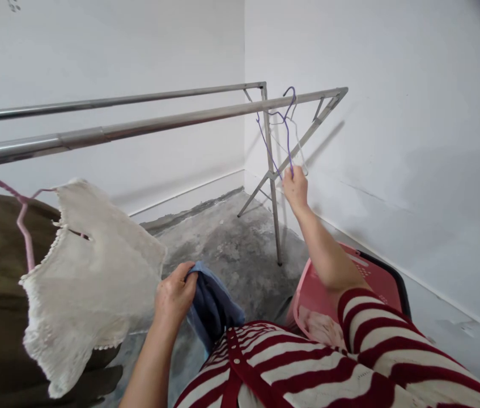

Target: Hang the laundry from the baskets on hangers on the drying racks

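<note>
My left hand point(175, 294) is closed around the edge of a blue cloth garment point(212, 303), which hangs down in front of my striped top. Its full shape is hidden. My right hand point(296, 188) reaches forward and grips the lower part of a purple wire hanger point(287, 133). The hook of that hanger is over the front rail point(188, 118) of a metal drying rack. A white hanger point(300, 141) hangs just behind the purple one. To the left, a white top with lacy trim point(103, 255) hangs on a pink hanger point(22, 199).
A pink laundry basket point(301, 300) with clothing point(320, 324) inside stands on the floor at right, partly behind my right arm. Dark olive fabric point(5, 283) hangs at far left. The rack's crossed legs point(274, 209) stand near the wall corner.
</note>
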Demonstrator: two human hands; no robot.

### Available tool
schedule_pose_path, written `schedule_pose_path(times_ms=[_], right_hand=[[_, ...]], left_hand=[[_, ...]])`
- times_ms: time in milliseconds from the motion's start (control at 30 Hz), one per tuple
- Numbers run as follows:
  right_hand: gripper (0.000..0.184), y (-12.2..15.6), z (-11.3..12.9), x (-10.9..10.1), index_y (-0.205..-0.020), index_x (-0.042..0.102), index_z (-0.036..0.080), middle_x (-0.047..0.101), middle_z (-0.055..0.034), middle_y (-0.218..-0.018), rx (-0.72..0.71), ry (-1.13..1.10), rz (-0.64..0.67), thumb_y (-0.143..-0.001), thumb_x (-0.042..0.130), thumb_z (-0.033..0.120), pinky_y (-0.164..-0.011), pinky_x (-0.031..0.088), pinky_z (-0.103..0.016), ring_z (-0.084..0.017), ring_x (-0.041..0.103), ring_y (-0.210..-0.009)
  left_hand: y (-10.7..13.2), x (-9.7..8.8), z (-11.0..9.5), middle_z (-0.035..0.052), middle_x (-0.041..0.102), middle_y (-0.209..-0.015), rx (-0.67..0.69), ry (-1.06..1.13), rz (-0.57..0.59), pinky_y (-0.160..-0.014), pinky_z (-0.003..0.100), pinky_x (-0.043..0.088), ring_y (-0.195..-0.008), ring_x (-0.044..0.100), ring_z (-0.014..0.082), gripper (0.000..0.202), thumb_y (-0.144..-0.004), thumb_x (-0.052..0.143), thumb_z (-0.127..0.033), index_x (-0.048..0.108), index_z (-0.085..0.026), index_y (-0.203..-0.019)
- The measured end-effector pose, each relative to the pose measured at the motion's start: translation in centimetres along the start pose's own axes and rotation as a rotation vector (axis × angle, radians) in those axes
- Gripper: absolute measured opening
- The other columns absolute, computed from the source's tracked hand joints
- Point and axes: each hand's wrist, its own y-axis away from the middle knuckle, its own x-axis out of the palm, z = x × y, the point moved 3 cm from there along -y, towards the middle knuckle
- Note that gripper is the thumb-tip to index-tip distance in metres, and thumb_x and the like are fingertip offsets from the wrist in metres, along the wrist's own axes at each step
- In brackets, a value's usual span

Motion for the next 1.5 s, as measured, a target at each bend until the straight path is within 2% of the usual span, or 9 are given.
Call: schedule_pose_path(times_ms=[100, 200, 567, 700, 867, 967, 1167, 1367, 1500], right_hand=[[0.028, 7.7, 1.1, -0.3, -0.092, 0.045, 0.018, 0.057, -0.0007, -0.066, 0.119, -0.125, 0.006, -0.095, 0.024, 0.036, -0.06, 0.043, -0.024, -0.012, 0.055, -0.061], [0.031, 13.0, 1.9, -0.1, -0.103, 0.045, 0.019, 0.054, 0.0049, -0.063, 0.394, -0.551, 0.16, -0.082, 0.052, 0.041, -0.048, 0.04, -0.022, -0.011, 0.05, -0.049], [0.027, 18.2, 5.3, -6.5, -0.089, 0.065, 0.017, 0.045, 0.0065, -0.047, 0.649, -0.938, 0.595, -0.072, 0.067, 0.037, -0.034, 0.023, -0.018, -0.006, 0.036, -0.037], [0.023, 20.2, 7.8, -4.9, -0.087, 0.068, 0.018, 0.046, 0.0058, -0.048, 0.588, -0.963, 0.74, -0.074, 0.065, 0.037, -0.038, 0.03, -0.019, -0.006, 0.039, -0.04], [0.021, 21.7, 9.9, 0.7, -0.084, 0.07, 0.02, 0.066, -0.0014, -0.071, 0.508, -0.761, 0.583, -0.077, 0.06, 0.037, -0.063, 0.048, -0.027, -0.014, 0.061, -0.067], [0.021, 22.2, 10.1, 1.8, -0.082, 0.07, 0.02, 0.069, -0.0039, -0.081, 0.518, -0.713, 0.47, -0.077, 0.06, 0.037, -0.071, 0.049, -0.03, -0.017, 0.063, -0.076], [0.019, 20.9, 9.1, -0.7, -0.078, 0.069, 0.019, 0.048, 0.0048, -0.049, 0.569, -1.038, 0.435, -0.073, 0.066, 0.037, -0.039, 0.032, -0.021, -0.007, 0.041, -0.041], [0.015, 18.4, 7.5, -3.3, -0.071, 0.07, 0.019, 0.044, 0.0052, -0.043, 0.468, -1.115, 0.409, -0.068, 0.071, 0.034, -0.036, 0.026, -0.021, -0.006, 0.037, -0.036], [0.012, 17.6, 8.2, -4.5, -0.071, 0.071, 0.019, 0.052, 0.0031, -0.049, 0.416, -1.029, 0.446, -0.067, 0.072, 0.031, -0.037, 0.03, -0.021, -0.007, 0.043, -0.04]], left_hand=[[-1.3, -0.5, 0.1, 0.0029, 0.075, -0.087, -0.064, -0.044, 0.025, -0.062, 0.03, 0.05, -0.077, 0.069, 0.0233, 0.026, -0.08, 0.049, -0.031, 0.069, -0.028, -0.097], [-3.2, -1.6, 0.1, 0.004, 0.074, -0.09, -0.102, -0.074, 0.008, -0.063, 0.03, 0.048, -0.079, 0.068, 0.0237, 0.027, -0.079, 0.051, -0.033, 0.069, -0.028, -0.098], [-8.1, -0.3, 1.7, 0.006, 0.07, -0.091, -0.028, -0.065, -0.09, -0.061, 0.025, 0.04, -0.08, 0.062, 0.0175, 0.033, -0.082, 0.042, -0.024, 0.064, -0.02, -0.105], [-7.3, 0.0, -0.2, 0.0066, 0.068, -0.095, 0.074, -0.082, -0.145, -0.067, 0.026, 0.042, -0.086, 0.061, 0.018, 0.03, -0.083, 0.043, -0.025, 0.064, -0.021, -0.104], [-3.9, 1.5, -3.3, 0.0063, 0.068, -0.092, 0.239, -0.231, 0.029, -0.062, 0.027, 0.042, -0.08, 0.063, 0.0199, 0.026, -0.087, 0.043, -0.032, 0.066, -0.023, -0.096], [-1.5, 2.5, -3.6, 0.0072, 0.069, -0.094, 0.25, -0.282, 0.093, -0.057, 0.026, 0.042, -0.076, 0.064, 0.0197, 0.029, -0.09, 0.039, -0.034, 0.065, -0.023, -0.097], [1.6, 2.1, -2.5, 0.0086, 0.068, -0.093, 0.416, -0.067, 0.165, -0.063, 0.024, 0.049, -0.077, 0.064, 0.0162, 0.033, -0.09, 0.044, -0.042, 0.061, -0.02, -0.108], [-0.5, -5.3, -2.3, 0.0089, 0.065, -0.102, 0.529, 0.075, -0.258, -0.082, 0.03, 0.05, -0.094, 0.061, 0.0176, 0.028, -0.088, 0.05, -0.039, 0.062, -0.021, -0.106], [-2.5, -5.3, -6.3, 0.0085, 0.065, -0.101, 0.781, -0.167, 0.027, -0.086, 0.037, 0.046, -0.096, 0.059, 0.0216, 0.027, -0.089, 0.048, -0.04, 0.064, -0.021, -0.101]])
